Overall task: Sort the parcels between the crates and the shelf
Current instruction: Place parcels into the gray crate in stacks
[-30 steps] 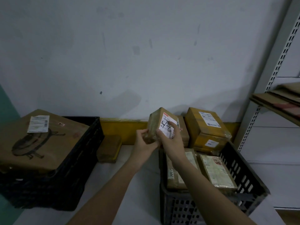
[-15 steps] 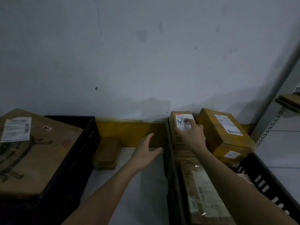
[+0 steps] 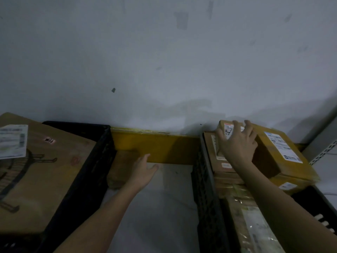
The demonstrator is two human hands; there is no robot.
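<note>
A small brown parcel (image 3: 226, 129) with a white label lies on the stacked parcels at the back of the right black crate (image 3: 202, 181). My right hand (image 3: 238, 145) rests on it with spread fingers, thumb at its left side. My left hand (image 3: 145, 170) is open and holds nothing, hovering over the pale floor between the crates, just right of a small brown parcel (image 3: 121, 167) that lies against the yellow beam. A large cardboard box (image 3: 47, 172) with a white label fills the left black crate (image 3: 101, 145).
A yellow-taped box (image 3: 279, 156) sits right of my right hand, above flat parcels (image 3: 212, 152) and a plastic-wrapped parcel (image 3: 253, 218). A yellow beam (image 3: 156, 147) runs along the grey wall. A shelf upright (image 3: 323, 153) shows at the far right.
Both hands held the small labelled parcel up a second ago. It now lies at the back of the right crate; my left hand let go and dropped toward the floor gap. The view moved closer.
</note>
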